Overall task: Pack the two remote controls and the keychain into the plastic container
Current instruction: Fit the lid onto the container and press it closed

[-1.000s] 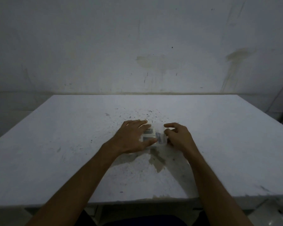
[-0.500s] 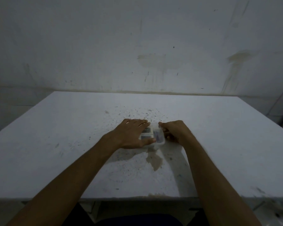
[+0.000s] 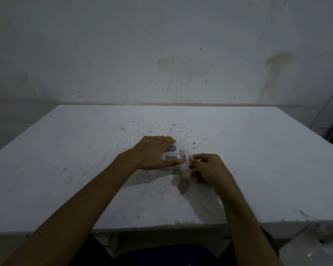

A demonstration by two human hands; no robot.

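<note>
Small clear rectangular plastic container sat mid-table, long axis unclear. Left hand lay flat on it, fingers together; right hand pinched its right edge.

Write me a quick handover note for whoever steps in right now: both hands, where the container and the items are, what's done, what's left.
Left hand: flat on top of the plastic container, pressing it to the table.
Right hand: curled at the container's right edge, fingers at a blurred clear piece, likely the lid or a latch; whether it grips cannot be told.
Items: dark shapes show through the clear plastic; which are remotes or keychain cannot be told. Nothing else lies loose on the table.
Done: apparently everything is inside.
Left: confirm the contents, finish closing the right side, release.
</note>
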